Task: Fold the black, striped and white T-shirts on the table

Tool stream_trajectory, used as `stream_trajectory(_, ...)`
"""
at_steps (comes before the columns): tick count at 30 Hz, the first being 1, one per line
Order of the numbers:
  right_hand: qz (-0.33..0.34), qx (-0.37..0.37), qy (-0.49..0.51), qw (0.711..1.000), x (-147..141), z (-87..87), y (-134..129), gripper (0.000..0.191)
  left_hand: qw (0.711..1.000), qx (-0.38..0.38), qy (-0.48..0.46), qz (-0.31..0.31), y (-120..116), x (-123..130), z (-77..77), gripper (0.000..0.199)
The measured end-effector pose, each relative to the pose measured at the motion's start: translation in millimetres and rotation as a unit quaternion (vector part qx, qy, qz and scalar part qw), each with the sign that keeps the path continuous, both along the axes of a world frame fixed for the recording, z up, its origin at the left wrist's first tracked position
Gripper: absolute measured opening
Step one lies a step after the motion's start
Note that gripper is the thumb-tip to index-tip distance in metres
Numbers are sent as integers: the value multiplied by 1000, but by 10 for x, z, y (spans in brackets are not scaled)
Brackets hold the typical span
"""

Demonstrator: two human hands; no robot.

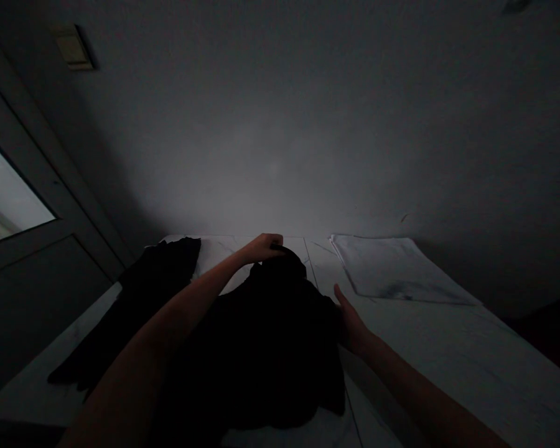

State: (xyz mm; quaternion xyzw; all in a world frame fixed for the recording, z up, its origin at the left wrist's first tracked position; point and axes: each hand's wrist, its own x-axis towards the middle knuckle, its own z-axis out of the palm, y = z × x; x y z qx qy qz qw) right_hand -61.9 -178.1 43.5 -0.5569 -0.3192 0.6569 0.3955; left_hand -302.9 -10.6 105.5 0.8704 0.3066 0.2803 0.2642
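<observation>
A black garment [266, 348], too dark to show details, spreads over the table in front of me. Its upper end is raised into a rounded, collar-like fold. My left hand [264, 247] is closed on that fold, fingers curled around the cloth. At the garment's right edge, my right hand [352, 326] rests against the cloth with its thumb stretched upward and apart. The other right fingers are mostly hidden by dark fabric. Left of my left forearm lies a second black cloth item [154, 280], partly covered by that arm.
The white, marble-patterned table [429, 367] stands against a grey wall [280, 124]. A flat, whitish folded sheet or bag [392, 267] lies at its back right. On the left are a door [37, 274] with a pane and a wall switch [72, 48]. The lighting is dim.
</observation>
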Motion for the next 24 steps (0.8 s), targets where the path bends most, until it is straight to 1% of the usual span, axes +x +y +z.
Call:
stream_trajectory(1,25,-2,14,1000,-75,36,34,51,1000,17,-18,2,-36,-52,177,21)
stream_trajectory(3,61,23,8,998,-206,98,128,41,997,67,-32,11,-106,-165,531,24)
stream_trajectory(5,64,51,-24,996,-293,180,260,38,991,126,-25,35,-149,-305,874,28)
stream_trajectory(7,65,71,-52,994,-317,340,433,38,980,179,-1,83,-144,-500,1201,31)
stream_trajectory(9,79,108,-72,988,-269,619,642,41,963,225,30,148,-92,-768,1517,32)
stream_trajectory(10,85,139,-86,983,-221,803,757,43,951,243,45,185,-55,-928,1670,32)
stream_trajectory(12,82,223,-139,961,-100,1243,994,45,923,273,71,260,20,-1274,1966,30)
stream_trajectory(14,64,319,-220,919,14,1736,1216,44,895,294,83,325,73,-1608,2235,30)
stream_trajectory(16,50,404,-299,863,72,2239,1396,43,874,307,70,369,96,-1878,2468,30)
stream_trajectory(18,30,469,-354,809,53,2723,1525,43,866,321,32,382,95,-2061,2664,30)
stream_trajectory(20,-9,532,-391,751,-25,3173,1612,41,858,340,-20,384,68,-2165,2835,30)
stream_trajectory(21,-37,569,-408,713,-74,3384,1645,40,852,353,-44,384,43,-2193,2914,30)
stream_trajectory(22,-69,607,-426,668,-121,3584,1672,39,844,366,-65,388,9,-2210,2990,29)
stream_trajectory(24,-127,667,-463,571,-200,3951,1706,37,821,392,-99,403,-82,-2215,3129,28)
